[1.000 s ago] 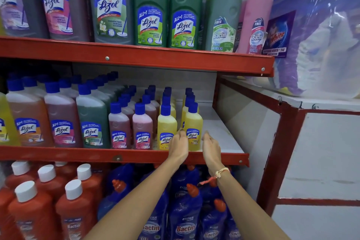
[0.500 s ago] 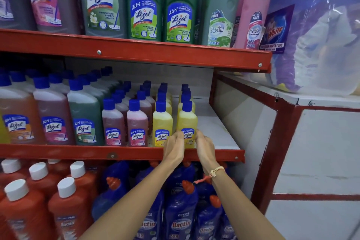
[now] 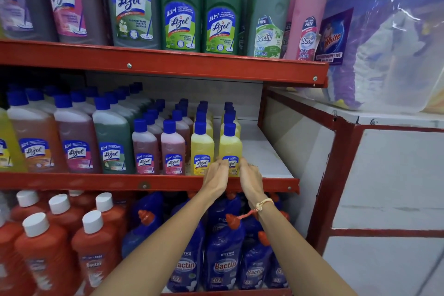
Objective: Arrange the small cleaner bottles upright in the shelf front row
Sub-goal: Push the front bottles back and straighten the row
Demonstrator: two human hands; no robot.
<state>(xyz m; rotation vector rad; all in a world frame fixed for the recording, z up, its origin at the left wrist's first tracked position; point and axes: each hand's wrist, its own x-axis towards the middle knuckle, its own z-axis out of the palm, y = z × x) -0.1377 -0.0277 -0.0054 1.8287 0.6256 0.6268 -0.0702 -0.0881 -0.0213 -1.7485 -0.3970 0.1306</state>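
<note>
Small cleaner bottles with blue caps stand upright in rows on the middle shelf (image 3: 96, 181). The front row holds two pink ones (image 3: 144, 144) (image 3: 173, 144) and two yellow ones. My left hand (image 3: 216, 179) and my right hand (image 3: 249, 179) press against the two sides of the rightmost yellow bottle (image 3: 230, 142), at its label near the base. The bottle stands upright at the shelf's front edge, beside the other yellow bottle (image 3: 202, 142). My fingers hide its lower part.
Larger Lizol bottles (image 3: 111, 139) fill the middle shelf's left. Bare white shelf board (image 3: 262, 151) lies right of the yellow bottle. Big bottles stand on the top shelf (image 3: 168, 65). Orange (image 3: 93, 247) and blue Bactin bottles (image 3: 223, 259) stand below. A red frame post (image 3: 336, 175) rises at right.
Both hands have come together from apart and now close on the sides of the rightmost yellow bottle. The view has shifted slightly.
</note>
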